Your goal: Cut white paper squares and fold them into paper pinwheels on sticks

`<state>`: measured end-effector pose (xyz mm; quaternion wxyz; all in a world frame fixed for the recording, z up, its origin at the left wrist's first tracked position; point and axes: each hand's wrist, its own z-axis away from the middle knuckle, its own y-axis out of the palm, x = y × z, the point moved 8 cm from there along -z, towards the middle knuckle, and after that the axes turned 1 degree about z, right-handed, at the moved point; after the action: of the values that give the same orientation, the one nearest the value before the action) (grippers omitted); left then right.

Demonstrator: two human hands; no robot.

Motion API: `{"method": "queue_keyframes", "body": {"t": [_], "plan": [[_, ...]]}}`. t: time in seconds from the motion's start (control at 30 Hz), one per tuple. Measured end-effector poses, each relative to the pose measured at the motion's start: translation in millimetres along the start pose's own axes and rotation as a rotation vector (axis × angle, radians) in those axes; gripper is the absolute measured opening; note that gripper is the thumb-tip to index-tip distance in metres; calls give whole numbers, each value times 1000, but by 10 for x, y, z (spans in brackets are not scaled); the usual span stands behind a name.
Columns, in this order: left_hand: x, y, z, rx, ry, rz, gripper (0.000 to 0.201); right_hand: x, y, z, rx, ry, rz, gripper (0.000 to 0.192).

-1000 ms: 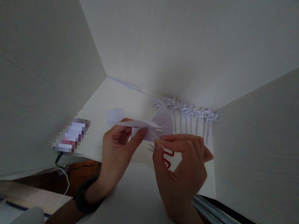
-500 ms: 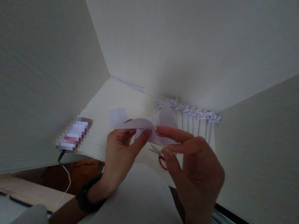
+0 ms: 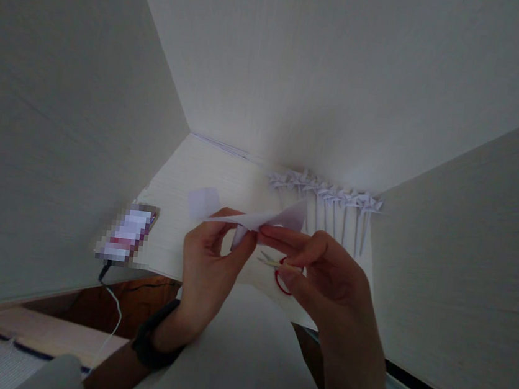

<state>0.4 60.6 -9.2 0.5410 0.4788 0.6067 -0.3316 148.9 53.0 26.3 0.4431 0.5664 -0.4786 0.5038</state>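
While walls close in on three sides, we pinch a folded paper piece (image 3: pixel 263 220) between both hands, left hand (image 3: pixel 208 262) and right hand (image 3: pixel 325 274), above the table's near edge (image 3: pixel 162 268); scissors (image 3: pixel 276 270) lie beneath, pinwheels (image 3: pixel 329 196) line the far edge.

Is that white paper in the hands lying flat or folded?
Folded: the paper bends into raised flaps, pinched between the left hand and right hand.

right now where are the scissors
In the head view the red-handled scissors lie on the desk just below centre, mostly hidden behind the right hand, nearer than the row of paper pinwheels.
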Motion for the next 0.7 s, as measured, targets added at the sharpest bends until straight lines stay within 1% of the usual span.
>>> {"method": "queue_keyframes", "body": {"t": [0.1, 0.27, 0.43, 0.57, 0.63, 0.7], "plan": [[6, -2, -4, 2, -41, -16, 10, -68, -25, -14, -15, 43, -18, 19], [21, 30, -17, 53, -128, -12, 8, -140, -70, -29, -40, 92, -43, 16], [79, 75, -38, 107, -162, 45, 6, -140, -110, -40, -58, 57, -31, 16], [117, 96, -50, 129, -172, 86, 15, -165, -116, -32, -47, 52, -19, 16], [134, 104, -50, 137, -199, 90, 9, -143, -114, -21, -63, 22, 43, 17], [135, 96, -51, 127, -225, 80, 8, -86, -129, -2, -125, -38, 170, 17]]}}
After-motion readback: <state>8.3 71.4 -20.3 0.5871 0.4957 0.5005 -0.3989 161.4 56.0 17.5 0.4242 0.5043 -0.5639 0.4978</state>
